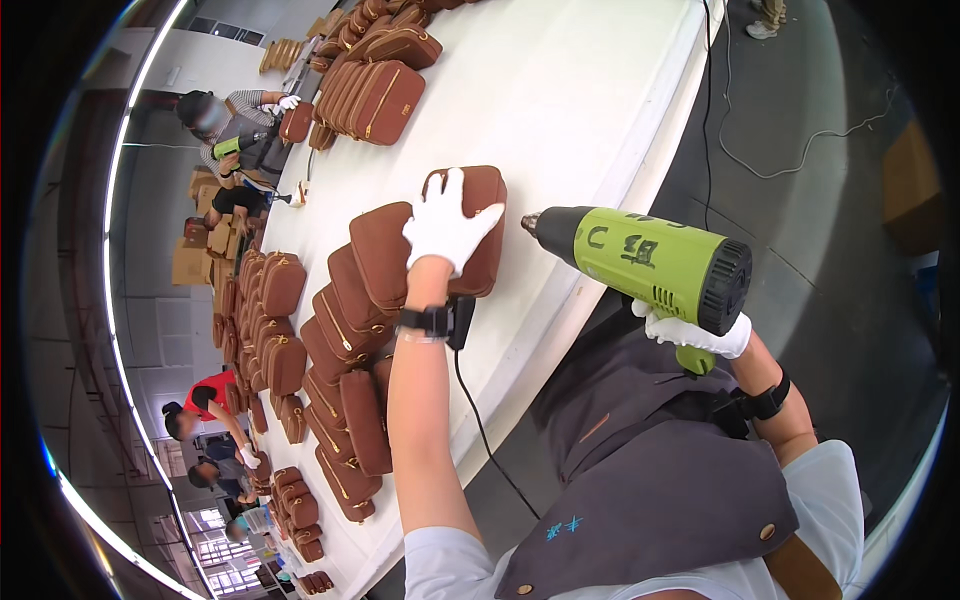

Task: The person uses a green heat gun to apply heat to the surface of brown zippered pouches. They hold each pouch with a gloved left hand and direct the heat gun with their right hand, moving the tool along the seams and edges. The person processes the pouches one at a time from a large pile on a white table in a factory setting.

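A brown zippered bag (484, 187) lies on the white table (570, 97) in front of me. My left hand (450, 225), in a white glove, rests on the bag with its fingers spread. To the right, my gloved right hand (697, 334) grips a green and black heat gun (645, 262) by its handle. The metal nozzle points left towards the bag, with a gap between them. Handwritten marks show on the heat gun's body. More brown bags (349, 322) are piled just left of my left forearm.
Upright brown bags (382, 101) stand in a row further up the table. Across it, a co-worker (232, 127) holds another green heat gun, and a person in red (210, 397) handles bags. A black cable (480, 409) crosses the table's near edge. Cardboard boxes (911, 187) stand right.
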Demonstrator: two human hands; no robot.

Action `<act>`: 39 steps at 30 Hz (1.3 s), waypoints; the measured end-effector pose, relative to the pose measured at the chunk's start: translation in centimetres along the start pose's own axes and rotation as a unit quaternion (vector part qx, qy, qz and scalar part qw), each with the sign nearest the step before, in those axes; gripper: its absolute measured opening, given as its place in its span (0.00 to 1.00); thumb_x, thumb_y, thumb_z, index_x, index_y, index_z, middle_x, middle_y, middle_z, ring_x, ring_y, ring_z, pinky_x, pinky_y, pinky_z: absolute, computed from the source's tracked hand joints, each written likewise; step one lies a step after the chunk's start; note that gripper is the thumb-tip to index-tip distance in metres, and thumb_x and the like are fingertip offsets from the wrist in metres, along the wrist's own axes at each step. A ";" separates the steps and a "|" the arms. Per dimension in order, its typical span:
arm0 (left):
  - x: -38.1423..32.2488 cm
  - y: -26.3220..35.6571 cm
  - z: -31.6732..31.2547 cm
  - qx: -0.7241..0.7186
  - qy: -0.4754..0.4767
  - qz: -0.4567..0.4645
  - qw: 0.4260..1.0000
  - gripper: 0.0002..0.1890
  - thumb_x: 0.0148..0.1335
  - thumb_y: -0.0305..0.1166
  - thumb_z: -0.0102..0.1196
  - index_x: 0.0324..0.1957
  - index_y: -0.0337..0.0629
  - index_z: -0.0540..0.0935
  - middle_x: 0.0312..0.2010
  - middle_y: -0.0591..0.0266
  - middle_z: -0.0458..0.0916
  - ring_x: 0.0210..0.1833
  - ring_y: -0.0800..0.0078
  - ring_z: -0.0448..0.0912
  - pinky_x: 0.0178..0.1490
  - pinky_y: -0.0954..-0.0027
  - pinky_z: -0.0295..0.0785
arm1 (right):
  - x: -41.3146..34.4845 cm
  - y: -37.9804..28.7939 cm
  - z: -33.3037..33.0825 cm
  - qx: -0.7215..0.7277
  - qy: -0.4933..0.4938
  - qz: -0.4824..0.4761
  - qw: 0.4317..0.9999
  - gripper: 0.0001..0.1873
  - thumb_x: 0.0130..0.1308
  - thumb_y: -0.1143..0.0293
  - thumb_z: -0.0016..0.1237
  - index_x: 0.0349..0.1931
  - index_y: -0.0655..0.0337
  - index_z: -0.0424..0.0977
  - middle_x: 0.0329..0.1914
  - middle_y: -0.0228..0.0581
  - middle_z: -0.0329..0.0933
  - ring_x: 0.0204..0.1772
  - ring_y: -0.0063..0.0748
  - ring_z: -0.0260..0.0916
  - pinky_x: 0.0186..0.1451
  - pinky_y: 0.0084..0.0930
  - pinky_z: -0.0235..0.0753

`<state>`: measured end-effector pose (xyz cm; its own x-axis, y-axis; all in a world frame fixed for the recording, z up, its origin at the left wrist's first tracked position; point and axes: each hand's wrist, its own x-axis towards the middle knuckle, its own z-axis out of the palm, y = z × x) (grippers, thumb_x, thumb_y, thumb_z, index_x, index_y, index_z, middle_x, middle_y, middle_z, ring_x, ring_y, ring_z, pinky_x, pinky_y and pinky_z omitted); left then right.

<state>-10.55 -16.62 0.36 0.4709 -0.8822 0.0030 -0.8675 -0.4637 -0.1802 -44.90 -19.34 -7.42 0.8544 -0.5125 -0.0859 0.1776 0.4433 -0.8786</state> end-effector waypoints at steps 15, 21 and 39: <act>3.1 0.2 4.7 0.014 0.080 0.170 0.982 0.19 0.67 0.34 0.41 0.59 0.47 0.74 0.54 0.53 0.77 0.57 0.48 0.73 0.66 0.55 0.64 | -0.2 -0.1 -0.5 -0.096 -0.009 -0.117 0.988 0.22 0.60 0.80 0.55 0.55 0.64 0.70 0.42 0.42 0.77 0.37 0.25 0.75 0.40 0.22 0.77; 1.2 -2.7 5.9 -0.223 0.126 0.182 0.949 0.15 0.62 0.26 0.48 0.49 0.44 0.82 0.55 0.52 0.77 0.59 0.48 0.72 0.62 0.56 0.67 | -0.4 -0.5 -0.4 -0.005 0.013 -0.069 0.997 0.23 0.59 0.77 0.55 0.55 0.64 0.70 0.42 0.41 0.77 0.35 0.24 0.74 0.39 0.22 0.77; 1.6 -0.6 4.1 -0.139 0.102 0.187 0.967 0.20 0.52 0.22 0.47 0.47 0.49 0.82 0.45 0.55 0.79 0.51 0.52 0.75 0.55 0.52 0.70 | 0.2 -1.5 -0.2 0.002 0.007 -0.049 0.999 0.20 0.56 0.79 0.58 0.51 0.61 0.74 0.44 0.37 0.78 0.40 0.22 0.75 0.43 0.21 0.77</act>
<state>-8.63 -17.44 -3.56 0.0984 -0.9773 0.1877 -0.9940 -0.0875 0.0656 -45.05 -20.24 -6.21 0.8258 -0.5639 -0.0071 0.2610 0.3934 -0.8815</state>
